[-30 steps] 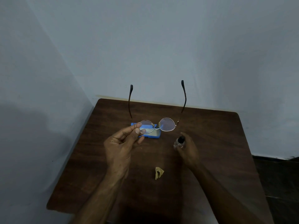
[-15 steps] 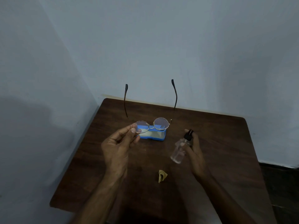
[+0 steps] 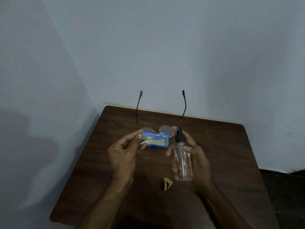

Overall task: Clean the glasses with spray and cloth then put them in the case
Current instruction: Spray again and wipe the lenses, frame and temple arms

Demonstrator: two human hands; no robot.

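Note:
My left hand (image 3: pixel 124 152) pinches the round wire-framed glasses (image 3: pixel 156 132) by the left lens rim, holding them above the table with both temple arms pointing up and away. My right hand (image 3: pixel 196 156) grips a clear spray bottle (image 3: pixel 182 161) upright, its black nozzle close to the right lens and a finger resting at the pump top. Behind the lenses, an open blue case (image 3: pixel 155 142) lies on the wooden table (image 3: pixel 231 154). A small crumpled yellow cloth (image 3: pixel 167 183) sits on the table between my forearms.
The table stands in a corner, with pale walls along its far edge and left side. A dark floor strip (image 3: pixel 283 187) shows past the table's right edge.
My right hand lifted the spray bottle off the table and brought it up beside the right lens. The glasses stayed pinched in my left hand and shifted slightly.

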